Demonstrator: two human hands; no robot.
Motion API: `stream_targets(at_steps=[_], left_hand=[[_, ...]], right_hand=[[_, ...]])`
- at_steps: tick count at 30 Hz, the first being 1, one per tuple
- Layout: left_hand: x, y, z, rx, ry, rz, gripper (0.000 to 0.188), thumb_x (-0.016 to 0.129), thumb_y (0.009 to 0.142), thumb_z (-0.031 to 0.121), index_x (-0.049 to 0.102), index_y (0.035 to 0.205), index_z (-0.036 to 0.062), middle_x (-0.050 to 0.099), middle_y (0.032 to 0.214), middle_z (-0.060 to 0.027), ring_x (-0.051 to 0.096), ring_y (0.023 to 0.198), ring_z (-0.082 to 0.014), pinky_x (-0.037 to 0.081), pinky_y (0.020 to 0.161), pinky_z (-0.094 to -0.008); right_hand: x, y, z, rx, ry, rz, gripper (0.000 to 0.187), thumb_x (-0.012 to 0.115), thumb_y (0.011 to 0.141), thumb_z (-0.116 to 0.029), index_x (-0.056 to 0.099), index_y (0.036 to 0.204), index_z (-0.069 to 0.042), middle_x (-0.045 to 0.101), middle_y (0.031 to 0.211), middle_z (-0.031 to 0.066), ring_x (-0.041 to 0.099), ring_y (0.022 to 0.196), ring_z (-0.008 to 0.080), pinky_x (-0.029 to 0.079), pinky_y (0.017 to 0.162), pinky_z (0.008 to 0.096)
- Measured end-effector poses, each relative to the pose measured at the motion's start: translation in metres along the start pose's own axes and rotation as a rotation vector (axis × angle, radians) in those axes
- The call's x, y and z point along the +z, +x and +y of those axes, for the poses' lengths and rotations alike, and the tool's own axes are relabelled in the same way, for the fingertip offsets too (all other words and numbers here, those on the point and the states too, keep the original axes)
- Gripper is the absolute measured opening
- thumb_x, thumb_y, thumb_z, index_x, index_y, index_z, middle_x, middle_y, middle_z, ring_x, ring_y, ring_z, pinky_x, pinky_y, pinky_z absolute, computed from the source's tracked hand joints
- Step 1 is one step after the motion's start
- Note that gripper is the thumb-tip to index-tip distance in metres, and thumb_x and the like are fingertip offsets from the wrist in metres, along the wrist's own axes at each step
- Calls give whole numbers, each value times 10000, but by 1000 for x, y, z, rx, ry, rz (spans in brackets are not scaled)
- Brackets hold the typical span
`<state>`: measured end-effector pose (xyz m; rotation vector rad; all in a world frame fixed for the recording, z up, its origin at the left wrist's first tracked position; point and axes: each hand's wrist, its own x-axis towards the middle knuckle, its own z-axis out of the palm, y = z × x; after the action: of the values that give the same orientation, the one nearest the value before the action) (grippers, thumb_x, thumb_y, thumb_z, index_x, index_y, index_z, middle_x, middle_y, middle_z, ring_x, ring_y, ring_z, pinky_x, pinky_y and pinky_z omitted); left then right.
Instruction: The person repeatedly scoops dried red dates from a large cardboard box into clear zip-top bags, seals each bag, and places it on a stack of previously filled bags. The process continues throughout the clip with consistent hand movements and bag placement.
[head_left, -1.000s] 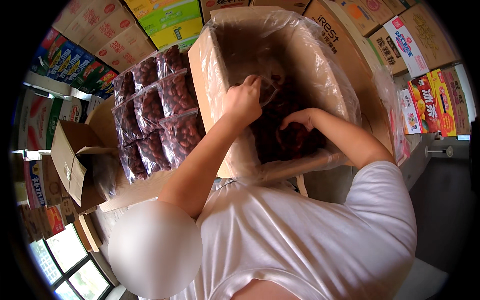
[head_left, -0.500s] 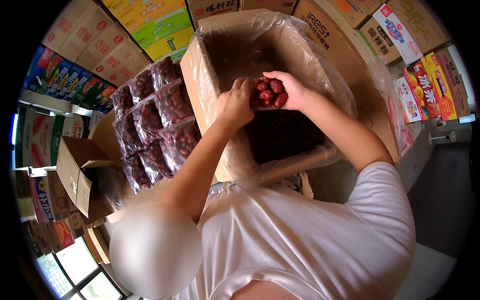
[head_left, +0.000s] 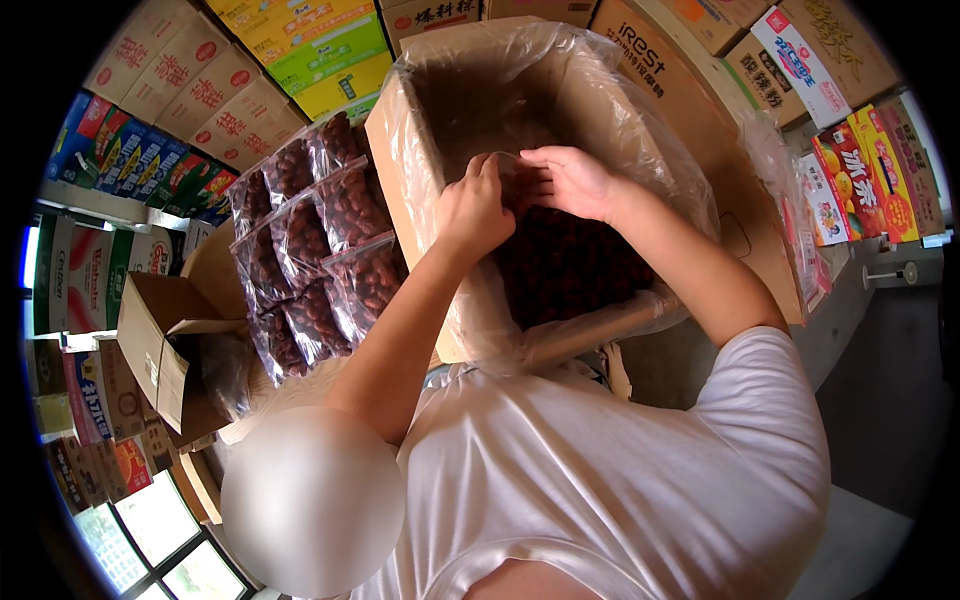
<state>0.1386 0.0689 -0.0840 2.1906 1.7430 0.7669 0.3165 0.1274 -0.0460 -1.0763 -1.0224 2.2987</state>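
Head view shows the left hand [head_left: 476,208] from its back, so the inside of its grip is hidden; the fingers are bent, and what they hold, if anything, I cannot tell. The right hand [head_left: 575,185] comes close from the other side, its fingers loosely curved toward the left one; the space between them is dark, and I cannot say whether this grip has hold of something. Both are above a deep cardboard carton [head_left: 390,165], whose thin, wrinkled plastic liner [head_left: 672,170] is folded over the rim. Inside, below the hands, lie loose red dates [head_left: 580,262], oval and dark in the shadow. To the left, glossy clear bags [head_left: 322,232] filled with dates lie in rows, and beyond is a smaller open carton [head_left: 148,345], its inside partly shaded.
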Motion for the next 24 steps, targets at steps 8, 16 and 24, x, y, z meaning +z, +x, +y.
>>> stream_targets(at_steps=[8, 16, 24], left_hand=[[-2, 0, 3, -14, 49, -36, 600, 570, 732, 55, 463, 1312, -55, 527, 1320, -195, 645, 976, -389, 516, 866, -439], [-2, -1, 6, -33, 41, 8, 602, 567, 737, 30, 451, 1319, -69, 498, 1359, -183, 652, 941, -391, 519, 849, -430], [3, -3, 1, -23, 61, 66, 616, 577, 724, 43, 468, 1317, -84, 508, 1348, -188, 664, 896, -375, 534, 814, -405]], right_hand=[[-54, 39, 15, -258, -780, 446, 337, 531, 938, -333, 648, 951, -17, 684, 965, 180, 677, 849, 305, 526, 785, 431], [-100, 88, 136, 103, -1651, 14, 735, 544, 867, -567, 479, 1371, -36, 527, 1293, 320, 544, 1205, 416, 437, 1012, 480], [-65, 89, 140, 382, -1680, 75, 1032, 469, 777, -813, 250, 1528, -139, 272, 1534, 267, 352, 1370, 462, 326, 1113, 528]])
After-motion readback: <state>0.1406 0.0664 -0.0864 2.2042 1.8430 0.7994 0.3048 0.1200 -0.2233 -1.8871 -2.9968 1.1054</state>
